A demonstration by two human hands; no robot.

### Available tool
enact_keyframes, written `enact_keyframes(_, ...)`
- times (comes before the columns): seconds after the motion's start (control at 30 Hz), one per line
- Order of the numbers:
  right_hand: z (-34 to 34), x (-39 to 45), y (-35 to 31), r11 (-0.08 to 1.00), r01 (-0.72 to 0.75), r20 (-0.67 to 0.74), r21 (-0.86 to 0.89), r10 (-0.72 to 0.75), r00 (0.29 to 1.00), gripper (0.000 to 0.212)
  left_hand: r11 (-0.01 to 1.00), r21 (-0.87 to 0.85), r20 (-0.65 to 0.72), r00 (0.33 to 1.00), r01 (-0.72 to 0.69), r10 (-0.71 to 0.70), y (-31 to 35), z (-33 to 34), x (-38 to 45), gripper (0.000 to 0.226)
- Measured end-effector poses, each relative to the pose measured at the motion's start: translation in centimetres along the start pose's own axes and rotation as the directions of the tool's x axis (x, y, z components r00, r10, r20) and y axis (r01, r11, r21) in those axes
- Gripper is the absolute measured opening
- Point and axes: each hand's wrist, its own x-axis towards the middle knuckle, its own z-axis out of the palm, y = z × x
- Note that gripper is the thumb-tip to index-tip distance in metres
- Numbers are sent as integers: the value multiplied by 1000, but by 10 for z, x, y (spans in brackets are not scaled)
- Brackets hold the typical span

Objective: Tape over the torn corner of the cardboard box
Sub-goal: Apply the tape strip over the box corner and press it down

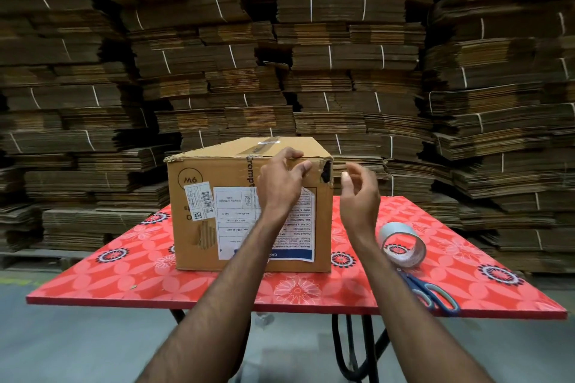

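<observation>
Nearest, on the right edge of the red flowered table (93, 283), lie the scissors (431, 291) with blue handles, and just behind them the roll of tape (403, 244) stands on its side; both are beside the right forearm, probably so that they are easy to reach for cutting a strip. Further in, the cardboard box (199, 227) sits in the middle of the table with its labelled side toward the person. The left hand (281, 183) rests on the upper part of this near side, fingers over the top edge, as if to keep the box steady; it presses but does not grip anything that I can see. The right hand (359, 193) floats just right of the box, slightly blurred, fingers loosely curved and empty, not touching it. Between the two hands, at the top right near corner, is the torn corner (326, 170), a dark hole with ragged edges; no fresh tape seems to cover it yet. Far behind, tied bundles of flat cardboard (342, 56) fill the wall.
</observation>
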Motion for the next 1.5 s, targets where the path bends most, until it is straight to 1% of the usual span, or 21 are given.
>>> enact_keyframes(0.03, -2, -4, -7, 965, 223, 4, -138, -224, 975, 29, 1000, -2, -3, 1000, -2, 2, -1, 0, 0, 24)
enact_keyframes(0.07, -2, -8, -13, 880, 399, 74, -258, -394, 916, 38, 1000, 3, -16, 1000, -6, 6, -2, 0, 0, 23)
enact_keyframes(0.1, -2, -11, -18, 775, 518, 171, -362, -490, 855, 44, 1000, 12, -32, 999, -8, 9, -3, -1, 0, 23)
enact_keyframes(0.13, -1, -13, -20, 672, 585, 262, -454, -527, 808, 49, 1000, 12, -39, 999, -6, 6, -3, -3, 1, 25)
enact_keyframes(0.17, 1, -14, -20, 587, 611, 332, -532, -519, 787, 53, 1000, 0, -38, 999, 0, 0, -4, -4, 2, 26)
enact_keyframes(0.23, 2, -15, -16, 480, 604, 419, -637, -442, 793, 61, 1000, -22, -22, 1000, 22, -22, -4, -6, 4, 26)
enact_keyframes(0.33, 2, -19, -7, 399, 589, 474, -703, -355, 806, 71, 1000, -20, -9, 1000, 25, -25, -3, -8, 6, 25)
enact_keyframes(0.5, -1, -49, 6, 373, 587, 507, -719, -298, 809, 76, 1000, 1, -22, 1000, 15, -15, -3, -9, 5, 22)
enact_keyframes(0.63, -21, -74, 22, 338, 622, 574, -706, -241, 783, 72, 1000, 13, -25, 999, -19, 19, -2, -9, 3, 25)
enact_keyframes(0.7, -30, -79, 17, 346, 627, 576, -698, -250, 778, 67, 999, 7, -16, 999, -36, 36, -2, -9, 2, 26)
enact_keyframes(0.77, -32, -74, 5, 383, 623, 558, -682, -278, 782, 62, 999, -6, -12, 999, -46, 46, -2, -10, 1, 27)
enact_keyframes(0.87, -25, -53, -13, 415, 625, 540, -661, -316, 780, 62, 998, -27, 6, 998, -54, 55, -3, -10, 0, 26)
enact_keyframes(1.03, -19, -40, -5, 339, 659, 604, -671, -265, 751, 68, 997, -14, 18, 997, -73, 73, -4, -11, 1, 24)
enact_keyframes(1.13, -31, -47, 3, 320, 681, 617, -658, -289, 732, 63, 997, -6, 15, 997, -74, 74, -5, -10, 0, 24)
enact_keyframes(1.23, -42, -43, -5, 387, 671, 553, -633, -379, 741, 52, 997, -4, 5, 997, -73, 73, -5, -8, 0, 24)
enact_keyframes(1.3, -42, -33, -14, 421, 667, 513, -615, -428, 744, 51, 998, 10, -7, 998, -65, 65, -3, -8, 0, 23)
enact_keyframes(1.37, -37, -20, -21, 408, 679, 524, -610, -436, 732, 54, 998, 24, -22, 998, -66, 66, -1, -7, -1, 22)
enact_keyframes(1.5, -31, -2, -16, 333, 725, 625, -603, -368, 689, 57, 998, 21, -32, 998, -55, 56, 0, -6, -2, 17)
